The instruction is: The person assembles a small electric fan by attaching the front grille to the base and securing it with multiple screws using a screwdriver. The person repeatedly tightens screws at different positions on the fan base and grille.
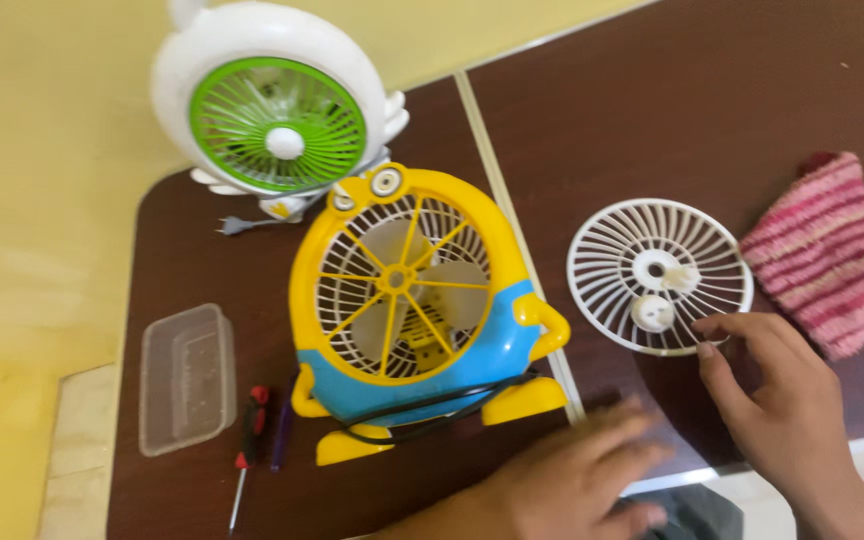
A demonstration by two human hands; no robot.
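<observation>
A white round fan grille (659, 275) lies flat on the dark brown table (672, 110), right of the yellow and blue fan (417, 310). The right hand (782, 400) has its fingers (717, 328) loosely spread, tips touching the grille's near rim. The left hand (562, 480), blurred, hovers open and empty near the fan's feet.

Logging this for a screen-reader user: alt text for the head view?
Right hand touches a loose white round fan grille on a dark brown table; left hand hovers, blurred, near a yellow-and-blue fan. Nearby: white-and-green fan, clear container, screwdriver, striped cloth.
</observation>
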